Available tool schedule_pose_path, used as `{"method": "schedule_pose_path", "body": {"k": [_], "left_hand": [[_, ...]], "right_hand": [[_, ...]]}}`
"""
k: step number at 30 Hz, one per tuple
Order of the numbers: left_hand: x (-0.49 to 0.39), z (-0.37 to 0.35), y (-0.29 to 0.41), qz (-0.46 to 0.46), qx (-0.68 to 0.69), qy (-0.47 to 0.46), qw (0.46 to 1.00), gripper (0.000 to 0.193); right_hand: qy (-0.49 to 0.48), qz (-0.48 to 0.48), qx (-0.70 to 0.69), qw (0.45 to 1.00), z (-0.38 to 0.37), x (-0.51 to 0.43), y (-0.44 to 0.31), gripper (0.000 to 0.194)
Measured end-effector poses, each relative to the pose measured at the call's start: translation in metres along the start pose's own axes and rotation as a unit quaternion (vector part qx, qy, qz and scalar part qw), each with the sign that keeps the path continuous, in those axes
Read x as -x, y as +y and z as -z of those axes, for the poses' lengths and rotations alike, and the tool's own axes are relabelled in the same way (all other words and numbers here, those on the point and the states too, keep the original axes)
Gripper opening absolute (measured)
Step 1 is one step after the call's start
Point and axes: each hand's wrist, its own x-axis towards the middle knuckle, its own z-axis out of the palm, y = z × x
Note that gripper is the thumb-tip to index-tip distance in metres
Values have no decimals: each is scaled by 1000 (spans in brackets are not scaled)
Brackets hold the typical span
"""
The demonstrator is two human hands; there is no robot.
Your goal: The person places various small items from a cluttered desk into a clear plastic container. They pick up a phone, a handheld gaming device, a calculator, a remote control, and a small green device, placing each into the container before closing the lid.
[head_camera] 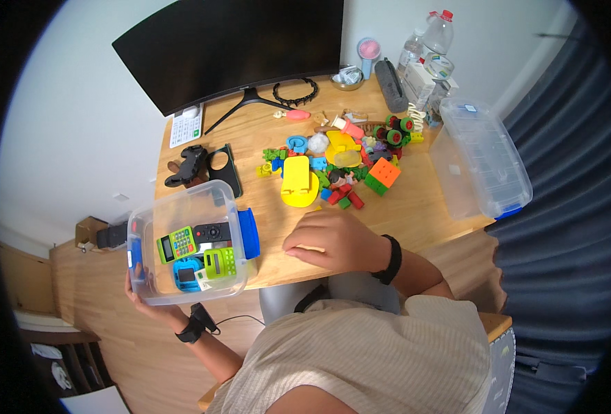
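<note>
My left hand [152, 308] grips the near left corner of a clear plastic storage box [155, 204] with blue latches, at the table's left edge. Inside lie a green toy calculator [177, 245], a second green toy calculator [220, 262], a black remote control [212, 233] and a blue toy device [187, 274]. My right hand [336, 240] is over the table's front, fingers curled together and nothing visible in them; its palm side is hidden. Just beyond it lie red toy blocks [342, 195], a yellow plastic toy piece [297, 178] and an orange-and-green puzzle cube [383, 176].
A second clear box [484, 155] with its lid on stands at the table's right edge. A monitor [233, 46] stands at the back. A game controller [187, 165] and a black plate with a round hole [225, 168] lie beyond the open box.
</note>
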Motion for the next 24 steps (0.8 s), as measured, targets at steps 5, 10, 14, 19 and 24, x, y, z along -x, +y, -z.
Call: {"method": "schedule_pose_path", "body": {"k": [5,10,14,19,24], "left_hand": [[2,-1,3,12,-12,13,1000,70],[2,1,3,13,-22,1,1000,70],[-1,3,1,5,-20,-6,1000,70],[2,2,1,18,-15,8,1000,69],[2,-1,5,9,-38,16,999,69]], "right_hand": [[47,-82,44,995,31,28,-1,8],[125,-148,108,975,68,62,-10,8],[195,-183,190,945,97,90,-20,9],[285,-225,290,885,132,125,-40,12],[347,-246,407,808,158,155,-51,16]]}}
